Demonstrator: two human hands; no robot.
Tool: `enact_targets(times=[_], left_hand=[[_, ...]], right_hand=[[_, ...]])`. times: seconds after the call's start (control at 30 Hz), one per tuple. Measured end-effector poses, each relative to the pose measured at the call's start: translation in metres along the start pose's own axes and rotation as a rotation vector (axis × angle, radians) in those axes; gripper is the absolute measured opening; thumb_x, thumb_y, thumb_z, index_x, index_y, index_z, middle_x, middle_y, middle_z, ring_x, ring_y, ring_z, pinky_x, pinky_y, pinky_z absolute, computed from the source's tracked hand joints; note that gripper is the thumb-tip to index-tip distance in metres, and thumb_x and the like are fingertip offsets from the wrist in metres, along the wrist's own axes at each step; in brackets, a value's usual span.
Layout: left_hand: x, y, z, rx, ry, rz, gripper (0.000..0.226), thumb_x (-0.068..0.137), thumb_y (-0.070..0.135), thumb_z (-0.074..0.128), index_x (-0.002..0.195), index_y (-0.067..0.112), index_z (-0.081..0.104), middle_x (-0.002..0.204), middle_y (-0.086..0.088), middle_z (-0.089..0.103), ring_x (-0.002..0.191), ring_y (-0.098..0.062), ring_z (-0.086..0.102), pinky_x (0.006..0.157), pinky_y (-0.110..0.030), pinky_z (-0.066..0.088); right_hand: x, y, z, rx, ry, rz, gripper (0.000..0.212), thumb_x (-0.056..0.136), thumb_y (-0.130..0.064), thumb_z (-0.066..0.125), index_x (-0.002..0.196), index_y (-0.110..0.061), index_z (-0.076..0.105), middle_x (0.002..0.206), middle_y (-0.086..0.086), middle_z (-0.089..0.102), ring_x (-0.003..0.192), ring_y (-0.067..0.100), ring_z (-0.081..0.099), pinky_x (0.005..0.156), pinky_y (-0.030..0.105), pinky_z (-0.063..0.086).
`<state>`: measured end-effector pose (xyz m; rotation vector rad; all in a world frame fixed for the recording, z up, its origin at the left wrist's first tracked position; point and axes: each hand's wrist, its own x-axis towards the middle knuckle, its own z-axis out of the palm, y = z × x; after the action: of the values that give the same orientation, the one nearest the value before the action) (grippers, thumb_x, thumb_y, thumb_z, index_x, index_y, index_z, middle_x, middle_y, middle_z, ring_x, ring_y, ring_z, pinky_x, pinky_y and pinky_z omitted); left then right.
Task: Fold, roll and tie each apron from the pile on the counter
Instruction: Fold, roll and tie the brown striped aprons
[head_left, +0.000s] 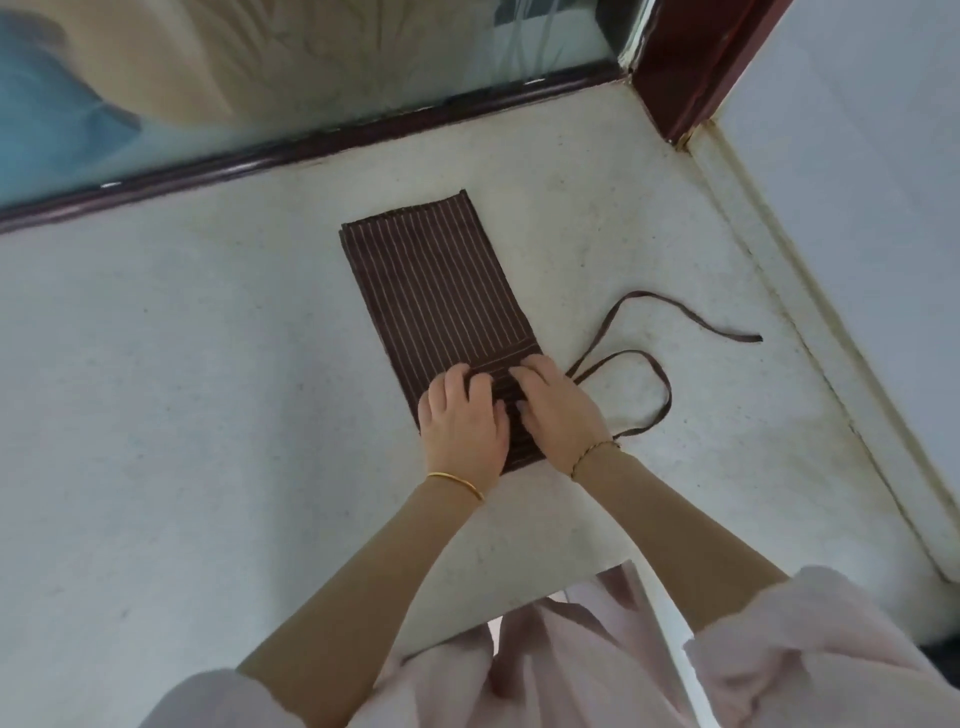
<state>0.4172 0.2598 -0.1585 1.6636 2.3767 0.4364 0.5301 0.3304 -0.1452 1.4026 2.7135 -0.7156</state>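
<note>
White speckled counter (208, 389) carries the apron (436, 291) near its middle: brown cloth with thin pale stripes, folded into a long narrow rectangle that runs away from the person at a slight slant. Both hands sit side by side on its near end, the left hand (462, 415) and right hand (558, 410) almost touching, fingers bent down and gripping the bunched fabric there. From under the right hand a brown tie (667, 400) trails out over the counter to the right in a loose loop, with one free end lying farther off. A gold bangle (457, 483) circles the left wrist and a twisted bracelet (595, 452) the right; pale pink sleeves (810, 639) show nearest the camera. Behind the counter runs a dark rail (311, 150) under glass (260, 67), meeting a red-brown post (691, 67) at the corner, and a white ledge (827, 364) borders the right side.
</note>
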Motion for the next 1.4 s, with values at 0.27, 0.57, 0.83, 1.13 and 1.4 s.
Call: enact_targets(times=[0.27,0.57,0.83,1.13,1.4], left_hand=[[-0.023,-0.038,0.014,0.228,-0.127,0.126,0.057,0.095,0.044,0.026,0.145,0.019,0.032,0.152,-0.015,0.028,0.141,-0.030,0.025,0.116,-0.044,0.019],[-0.009,-0.001,-0.025,0.172,-0.461,0.390,0.032,0.090,0.041,0.051,0.108,0.015,0.051,0.113,-0.003,0.048,0.103,-0.021,0.049,0.080,-0.030,0.048],[0.012,0.008,-0.033,0.307,-0.751,0.368,0.048,0.088,0.034,0.059,0.129,0.014,0.042,0.124,-0.009,0.040,0.109,-0.024,0.045,0.088,-0.032,0.043],[0.005,0.008,-0.051,0.123,-0.843,0.432,0.012,0.086,0.014,0.055,0.097,0.012,0.052,0.111,-0.007,0.044,0.087,-0.023,0.052,0.079,-0.034,0.050],[0.013,-0.008,-0.093,-0.527,-1.288,-0.099,0.022,0.088,0.003,0.061,0.108,0.000,0.053,0.114,-0.016,0.058,0.096,-0.024,0.064,0.081,-0.030,0.057]], right_hand=[[0.001,0.020,0.009,0.068,-0.026,-0.070,0.042,0.095,-0.011,0.048,0.137,-0.008,0.042,0.144,0.008,0.033,0.119,0.025,0.047,0.104,0.037,0.040],[0.015,0.028,-0.003,0.309,-0.101,0.003,0.044,0.084,-0.006,0.063,0.126,-0.014,0.050,0.129,0.003,0.036,0.099,0.008,0.043,0.091,0.020,0.042],[0.027,0.029,-0.018,0.373,-0.257,0.065,0.033,0.095,-0.004,0.045,0.126,-0.013,0.052,0.134,0.004,0.033,0.086,0.016,0.057,0.087,0.029,0.053],[0.039,0.022,-0.048,0.150,-0.292,-0.036,0.036,0.095,0.003,0.038,0.119,-0.010,0.062,0.125,0.008,0.060,0.114,0.023,0.057,0.102,0.033,0.043],[0.037,0.019,-0.067,0.060,-0.581,-0.015,0.032,0.089,-0.003,0.049,0.112,-0.016,0.068,0.115,0.005,0.064,0.110,0.022,0.057,0.094,0.026,0.044]])
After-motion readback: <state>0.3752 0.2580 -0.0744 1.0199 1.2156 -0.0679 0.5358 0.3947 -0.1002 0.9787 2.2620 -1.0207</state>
